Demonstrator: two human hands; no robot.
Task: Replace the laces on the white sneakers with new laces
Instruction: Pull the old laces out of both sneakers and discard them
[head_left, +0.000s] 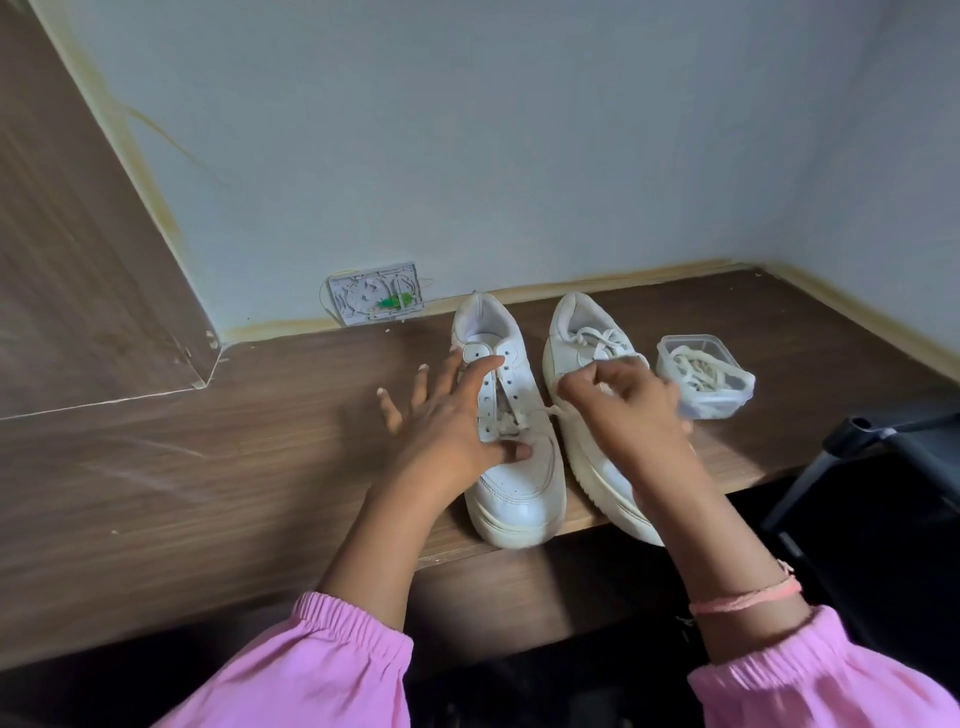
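In the head view, the left sneaker (511, 415) is steadied under the left hand (447, 421), whose fingers are spread and straight, the thumb pressed on the vamp. A lace (540, 413) is pinched by the curled right hand (623, 405) above the right sneaker (587, 358). Just beyond that hand, a plastic container (701, 374) of laces is seen.

The wooden desk (208, 467) is bare to the left of the two sneakers (511, 441), so a hand can pass there. On the right, the plastic box (701, 374) stands just beside the second shoe. The wall (519, 156) closes the back and right side. A dark chair (883, 467) stands at the desk's right front edge.
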